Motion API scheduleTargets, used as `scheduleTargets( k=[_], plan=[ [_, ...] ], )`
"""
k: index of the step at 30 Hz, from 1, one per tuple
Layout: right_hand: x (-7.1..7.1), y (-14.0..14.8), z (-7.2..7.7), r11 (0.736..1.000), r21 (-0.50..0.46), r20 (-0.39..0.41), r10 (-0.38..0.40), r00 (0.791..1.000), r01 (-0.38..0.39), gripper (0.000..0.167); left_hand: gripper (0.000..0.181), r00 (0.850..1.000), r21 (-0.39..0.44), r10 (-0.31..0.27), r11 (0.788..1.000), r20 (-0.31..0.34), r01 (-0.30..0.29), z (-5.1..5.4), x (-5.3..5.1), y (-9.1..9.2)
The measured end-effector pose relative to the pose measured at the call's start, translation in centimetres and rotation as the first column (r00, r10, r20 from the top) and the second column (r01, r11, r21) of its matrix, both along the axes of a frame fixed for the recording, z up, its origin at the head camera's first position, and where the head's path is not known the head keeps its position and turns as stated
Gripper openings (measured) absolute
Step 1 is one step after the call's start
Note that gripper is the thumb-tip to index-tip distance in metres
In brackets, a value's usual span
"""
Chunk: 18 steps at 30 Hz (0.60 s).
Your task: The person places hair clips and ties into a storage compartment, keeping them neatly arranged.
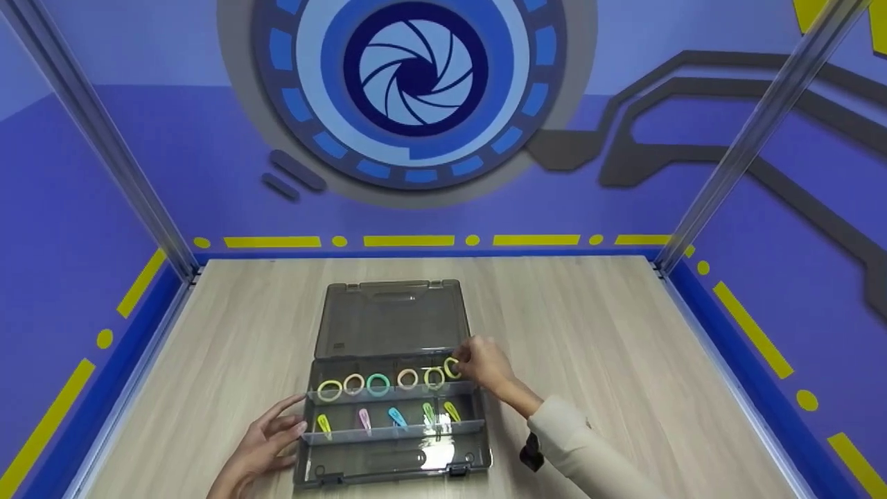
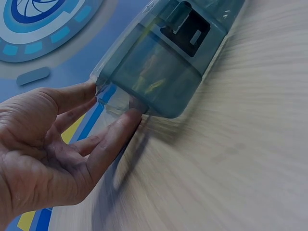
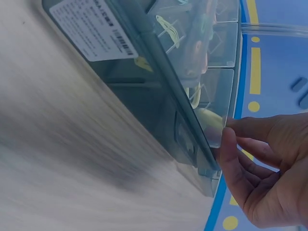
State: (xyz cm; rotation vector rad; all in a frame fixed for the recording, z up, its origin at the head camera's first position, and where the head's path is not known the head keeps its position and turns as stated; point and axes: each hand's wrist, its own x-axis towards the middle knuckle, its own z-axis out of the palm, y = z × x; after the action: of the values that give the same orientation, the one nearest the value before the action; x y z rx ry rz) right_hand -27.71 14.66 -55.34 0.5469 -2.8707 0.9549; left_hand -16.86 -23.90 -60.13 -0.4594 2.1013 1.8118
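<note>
A dark see-through organizer box (image 1: 346, 457) lies on the table with its lid (image 1: 388, 322) folded back. At the far row's right end, my right hand (image 1: 488, 364) pinches a yellow hair tie (image 1: 448, 369) between thumb and fingertips. Several more hair ties, among them a teal hair tie (image 1: 378, 394), stand in that row. Hair clips in yellow, pink, blue and green, such as the blue clip (image 1: 397, 417), lie along the middle row. My left hand (image 1: 260, 443) touches the box's left side with extended fingers, as the left wrist view (image 2: 62, 139) also shows.
The box's near row shows a bright reflection. A white barcode label (image 3: 94, 29) is stuck on the box's outside. The wood-grain table (image 1: 589, 333) is bounded by blue printed walls (image 1: 173, 152) and metal posts (image 1: 755, 132).
</note>
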Motion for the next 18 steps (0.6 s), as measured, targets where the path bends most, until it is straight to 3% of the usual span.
scheduleTargets(
  k=[9, 18],
  plan=[
    [-0.1, -1.1, -0.4, 0.987, 0.159, -0.038, -0.013, 0.999, 0.019, 0.006, 0.073, 0.999, 0.027, -0.039, 0.999, -0.027, 0.040, 0.0, 0.1, -0.3],
    [-0.5, -1.2, -1.1, 0.991, 0.135, 0.027, -0.012, 1.000, 0.008, 0.005, 0.074, 0.997, 0.036, -0.062, 0.997, -0.035, 0.063, 0.2, 0.1, -0.3]
  ],
)
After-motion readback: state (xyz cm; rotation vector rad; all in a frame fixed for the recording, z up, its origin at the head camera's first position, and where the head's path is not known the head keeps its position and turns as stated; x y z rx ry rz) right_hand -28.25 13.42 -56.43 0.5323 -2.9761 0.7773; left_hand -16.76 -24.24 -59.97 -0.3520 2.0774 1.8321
